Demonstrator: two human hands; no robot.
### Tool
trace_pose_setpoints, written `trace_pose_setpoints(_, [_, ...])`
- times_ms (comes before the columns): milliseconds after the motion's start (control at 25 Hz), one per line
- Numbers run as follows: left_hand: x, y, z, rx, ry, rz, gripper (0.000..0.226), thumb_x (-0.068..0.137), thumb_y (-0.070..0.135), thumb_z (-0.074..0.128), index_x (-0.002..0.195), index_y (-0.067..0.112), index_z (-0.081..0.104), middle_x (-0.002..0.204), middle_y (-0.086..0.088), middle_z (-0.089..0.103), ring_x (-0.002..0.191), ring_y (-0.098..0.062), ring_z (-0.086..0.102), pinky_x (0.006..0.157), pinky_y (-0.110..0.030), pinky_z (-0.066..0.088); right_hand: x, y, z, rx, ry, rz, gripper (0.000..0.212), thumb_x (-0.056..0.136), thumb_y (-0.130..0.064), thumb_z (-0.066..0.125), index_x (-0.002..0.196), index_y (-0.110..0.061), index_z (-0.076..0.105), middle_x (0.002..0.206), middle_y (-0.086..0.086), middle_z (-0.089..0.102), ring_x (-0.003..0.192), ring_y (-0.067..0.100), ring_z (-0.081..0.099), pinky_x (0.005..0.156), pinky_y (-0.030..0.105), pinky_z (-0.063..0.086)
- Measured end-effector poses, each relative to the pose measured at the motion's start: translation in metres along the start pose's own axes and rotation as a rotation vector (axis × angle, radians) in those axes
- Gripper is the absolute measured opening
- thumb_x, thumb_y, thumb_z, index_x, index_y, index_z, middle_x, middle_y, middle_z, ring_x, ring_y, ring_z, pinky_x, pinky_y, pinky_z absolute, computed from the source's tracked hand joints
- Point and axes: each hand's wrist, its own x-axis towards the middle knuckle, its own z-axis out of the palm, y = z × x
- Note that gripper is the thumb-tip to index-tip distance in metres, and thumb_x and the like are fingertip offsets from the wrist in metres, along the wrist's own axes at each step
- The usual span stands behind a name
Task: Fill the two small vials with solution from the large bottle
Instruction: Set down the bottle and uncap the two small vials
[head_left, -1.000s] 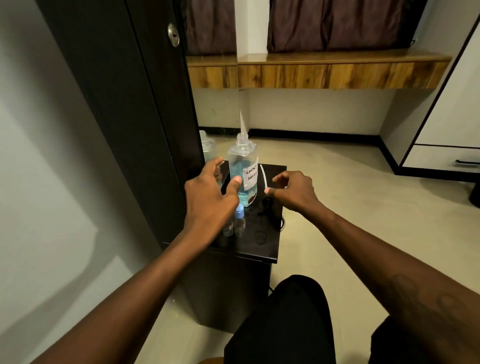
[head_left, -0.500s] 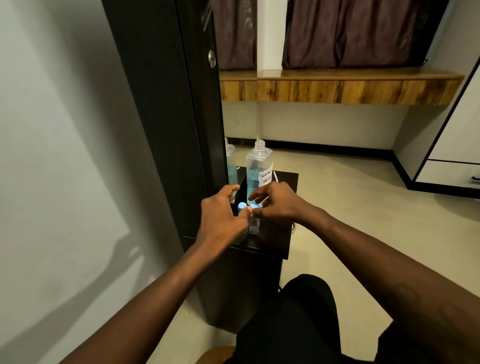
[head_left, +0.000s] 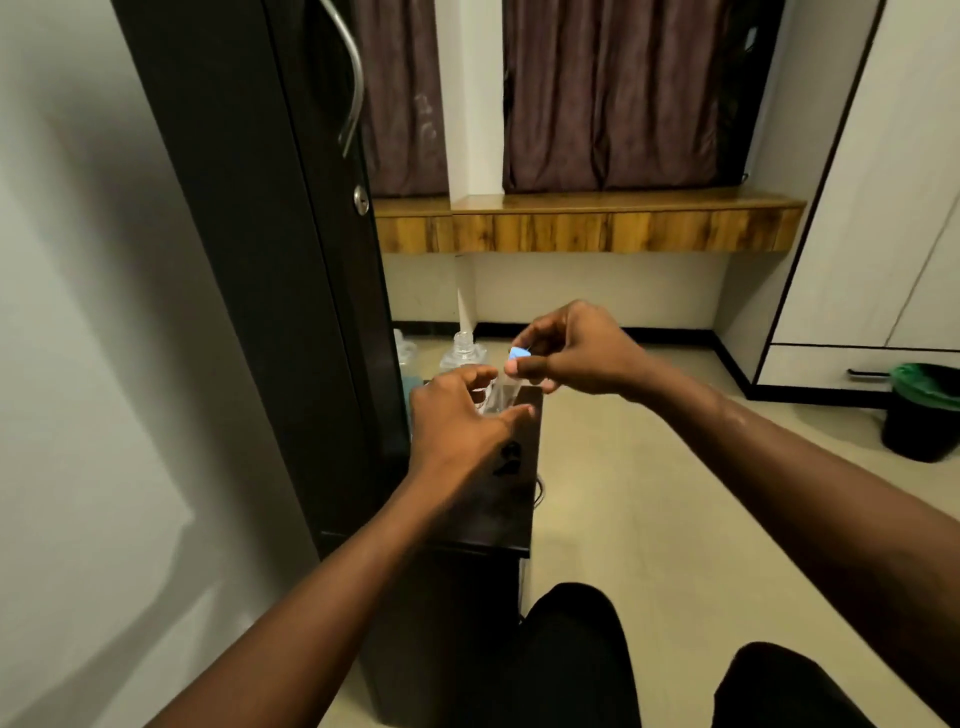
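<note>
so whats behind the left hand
The large bottle: only its clear neck and shoulders show above the left hand, which grips a small vial. The bottle's label and lower body are covered by that hand.

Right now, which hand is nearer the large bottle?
Left. The left hand, holding a small vial, sits just in front of the large bottle; the right hand is off to its right, pinching a blue cap.

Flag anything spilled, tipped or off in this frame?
Nothing stands out. The left hand holds a clear vial above the black stand, the right hand pinches a blue cap just above it, and the large bottle stands upright behind. No spill shows on the dark top, though the hands hide part of it.
</note>
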Motion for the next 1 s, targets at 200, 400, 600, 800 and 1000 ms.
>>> trace_pose_setpoints(200, [0.018,0.07,0.015,-0.185,0.049,0.083,0.032,0.074,0.042,0.09,0.099,0.025,0.081,0.078,0.009,0.076,0.072,-0.01,0.074,0.069,-0.038,0.065,-0.022,-0.029,-0.083,0.11,0.075,0.032,0.026,0.086,-0.026,0.08,0.097,-0.003,0.078,0.085,0.014,0.078,0.069,0.016,0.074,0.06,0.022,0.058])
trace_pose_setpoints(400, [0.025,0.099,0.026,-0.385,-0.099,0.049,0.028,0.087,0.026,0.082,0.111,0.012,0.078,0.084,-0.002,0.078,0.076,-0.018,0.079,0.075,-0.042,0.066,-0.039,-0.034,-0.128,0.039,0.002,0.012,0.019,0.092,-0.017,0.073,0.105,-0.004,0.078,0.092,0.012,0.078,0.08,0.018,0.075,0.073,0.028,0.061])
trace_pose_setpoints(600, [0.025,0.1,0.03,-0.538,-0.21,0.006,0.03,0.09,0.02,0.079,0.117,0.008,0.075,0.095,-0.008,0.079,0.083,-0.018,0.079,0.079,-0.036,0.066,-0.046,-0.036,-0.148,0.103,-0.241,0.053,0.051,0.094,-0.007,0.067,0.141,-0.026,0.059,0.129,0.005,0.068,0.114,0.018,0.07,0.089,0.037,0.062])
trace_pose_setpoints(800, [0.028,0.093,0.032,-0.416,-0.192,0.056,0.032,0.085,0.032,0.083,0.114,0.02,0.077,0.095,0.004,0.079,0.086,-0.01,0.077,0.081,-0.036,0.065,-0.041,-0.049,-0.13,-0.208,-0.023,0.038,0.058,0.078,-0.061,0.069,0.093,-0.005,0.075,0.08,0.011,0.076,0.063,0.014,0.073,0.055,0.025,0.06])
trace_pose_setpoints(1000, [0.033,0.089,0.019,-0.555,-0.457,0.015,0.016,0.099,0.021,0.066,0.114,0.021,0.073,0.103,-0.003,0.08,0.095,-0.013,0.073,0.078,-0.03,0.059,-0.034,-0.048,-0.139,-0.125,-0.168,-0.043,0.019,0.092,-0.017,0.073,0.107,-0.006,0.075,0.095,0.012,0.076,0.084,0.018,0.075,0.077,0.029,0.064])
